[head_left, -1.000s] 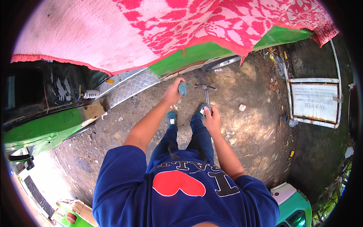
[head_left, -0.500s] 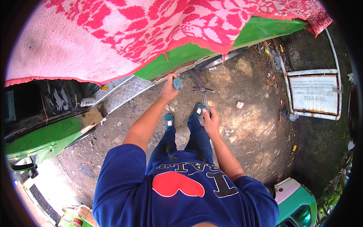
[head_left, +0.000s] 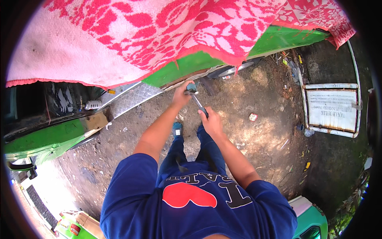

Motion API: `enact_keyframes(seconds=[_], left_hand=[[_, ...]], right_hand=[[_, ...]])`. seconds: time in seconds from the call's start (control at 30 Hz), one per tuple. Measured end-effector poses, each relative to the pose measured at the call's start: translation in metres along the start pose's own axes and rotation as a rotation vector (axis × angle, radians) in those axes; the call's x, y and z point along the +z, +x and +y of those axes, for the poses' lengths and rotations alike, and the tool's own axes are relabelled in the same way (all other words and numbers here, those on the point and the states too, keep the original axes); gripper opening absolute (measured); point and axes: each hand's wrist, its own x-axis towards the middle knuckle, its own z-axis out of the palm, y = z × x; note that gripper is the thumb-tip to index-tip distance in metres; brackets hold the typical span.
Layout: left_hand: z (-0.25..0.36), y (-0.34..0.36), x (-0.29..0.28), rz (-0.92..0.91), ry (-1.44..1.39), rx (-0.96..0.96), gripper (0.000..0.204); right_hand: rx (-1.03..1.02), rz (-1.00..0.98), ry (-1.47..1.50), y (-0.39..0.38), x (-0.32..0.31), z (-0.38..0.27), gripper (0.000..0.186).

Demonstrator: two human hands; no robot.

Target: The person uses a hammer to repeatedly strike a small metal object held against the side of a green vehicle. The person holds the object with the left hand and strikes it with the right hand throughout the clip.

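My left hand (head_left: 182, 95) is closed around a small teal bundle (head_left: 191, 86) that looks like bunched cloth, held in front of the green vehicle panel (head_left: 191, 65). My right hand (head_left: 211, 121) grips the dark handle of a hammer (head_left: 198, 102). Its metal shaft slants up and left, and the head end meets the teal bundle by my left fingers. The bundle and fingers partly hide the hammer's head, so I cannot tell whether it presses on the cloth.
A red and pink patterned towel (head_left: 159, 36) drapes over the green body. At left are a tread-plate step (head_left: 133, 99), a spray can (head_left: 93, 105) and an open green door (head_left: 51, 135). A framed white sign (head_left: 332, 109) lies at right. Litter dots the dirt ground (head_left: 262, 139).
My right hand has raised the hammer up and left, bringing its head from over the ground to the teal bundle. My left hand keeps its hold, shifted slightly.
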Motion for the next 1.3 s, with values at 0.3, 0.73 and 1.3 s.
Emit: enact_keyframes(seconds=[0.3, 0.73, 1.3], left_hand=[[0.001, 0.007, 0.004, 0.123, 0.070, -0.116, 0.035], [-0.001, 0.011, -0.001, 0.138, 0.038, -0.073, 0.037], [-0.008, -0.031, 0.009, 0.093, 0.136, -0.062, 0.034]], right_hand=[[-0.031, 0.220, 0.373, -0.020, -0.008, 0.009, 0.020], [-0.175, 0.238, 0.229, -0.005, -0.023, -0.007, 0.026], [0.188, 0.056, 0.240, -0.024, -0.006, 0.039, 0.027]])
